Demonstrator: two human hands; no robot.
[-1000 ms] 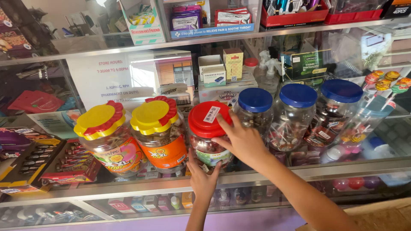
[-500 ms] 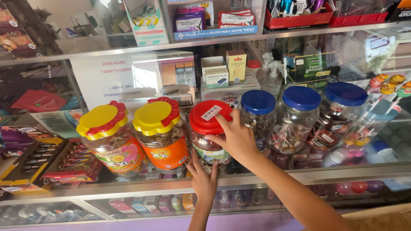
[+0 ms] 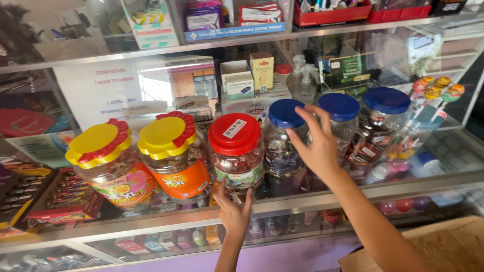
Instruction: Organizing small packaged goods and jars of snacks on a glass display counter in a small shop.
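A clear plastic jar with a red lid [image 3: 236,151], full of small dark sweets, stands on a glass counter [image 3: 166,221]. My left hand [image 3: 233,210] rests at the jar's base with fingers spread against it. My right hand [image 3: 316,143] is raised in front of the first blue-lidded jar [image 3: 283,136], fingers apart, holding nothing. Two more blue-lidded jars [image 3: 384,123] stand further right.
Two yellow-lidded candy jars [image 3: 169,151] stand left of the red one. Lollipops [image 3: 434,90] stick up at the far right. Chocolate boxes [image 3: 60,199] lie at the left. Medicine boxes [image 3: 252,75] and upper shelves fill the back. A cardboard box [image 3: 443,247] sits at lower right.
My right hand has let go of the red lid and moved right, in front of the blue-lidded jar. My left hand stays at the red jar's base.
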